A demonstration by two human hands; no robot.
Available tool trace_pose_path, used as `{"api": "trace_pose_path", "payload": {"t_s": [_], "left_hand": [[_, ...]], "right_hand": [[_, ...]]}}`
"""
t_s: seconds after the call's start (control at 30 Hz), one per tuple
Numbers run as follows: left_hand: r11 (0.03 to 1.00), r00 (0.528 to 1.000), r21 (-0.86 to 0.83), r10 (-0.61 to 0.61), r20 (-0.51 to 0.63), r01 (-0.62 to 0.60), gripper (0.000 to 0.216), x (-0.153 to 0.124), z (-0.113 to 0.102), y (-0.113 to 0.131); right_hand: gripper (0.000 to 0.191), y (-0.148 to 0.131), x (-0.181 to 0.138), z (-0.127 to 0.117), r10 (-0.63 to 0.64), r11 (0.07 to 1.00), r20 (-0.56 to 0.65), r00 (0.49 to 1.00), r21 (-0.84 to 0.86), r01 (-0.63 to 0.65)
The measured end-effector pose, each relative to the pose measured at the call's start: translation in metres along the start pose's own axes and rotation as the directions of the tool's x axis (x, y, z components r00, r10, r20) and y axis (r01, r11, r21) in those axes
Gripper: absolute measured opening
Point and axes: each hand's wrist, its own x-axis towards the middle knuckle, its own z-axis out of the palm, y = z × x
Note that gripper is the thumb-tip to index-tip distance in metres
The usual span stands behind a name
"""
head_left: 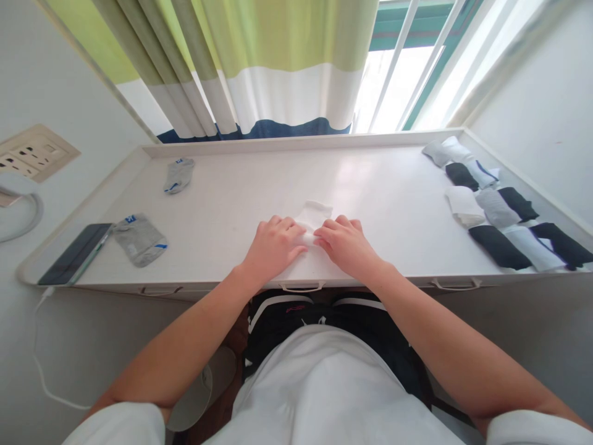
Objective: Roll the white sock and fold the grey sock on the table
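Note:
A white sock (315, 212) lies on the desk in front of me, its near end rolled up and its far end flat. My left hand (277, 244) grips the left side of the roll with its fingers bent over it. From the other side, my right hand (343, 242) pinches the right end of the same roll. The fingers hide part of the sock. Two grey socks with blue marks lie apart to the left: one grey sock (140, 240) near the front, another grey sock (179, 175) farther back.
Several rolled socks in white, grey and black, such as a black one (499, 247), sit in rows on the right of the white desk (241, 185). A tablet (76, 254) with a charging cable lies at the left edge. Curtains (287, 74) hang behind the desk's raised back rim.

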Motion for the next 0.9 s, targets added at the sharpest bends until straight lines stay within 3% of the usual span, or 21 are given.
{"api": "trace_pose_path", "payload": {"t_s": [0.23,0.53,0.73,0.9], "left_hand": [[0.998,1.000,-0.059,-0.016,-0.019,0.014,0.016,0.008,0.012,-0.005],[0.998,0.996,-0.034,-0.062,-0.057,0.060,0.020,0.011,0.012,-0.003],[0.994,0.994,-0.034,-0.104,-0.045,0.102,0.024,0.007,0.015,-0.002],[0.996,0.993,-0.052,-0.074,-0.088,0.070,0.025,0.002,0.009,-0.002]], "right_hand": [[0.028,-0.002,0.001,-0.004,0.028,0.999,0.049,0.998,-0.030,-0.027],[0.021,0.001,-0.004,0.007,0.004,1.000,-0.106,0.994,-0.015,-0.006],[0.016,0.003,0.002,0.005,0.004,1.000,-0.070,0.998,-0.007,-0.005],[0.020,0.002,0.005,0.001,0.008,1.000,-0.008,1.000,-0.004,-0.008]]}}
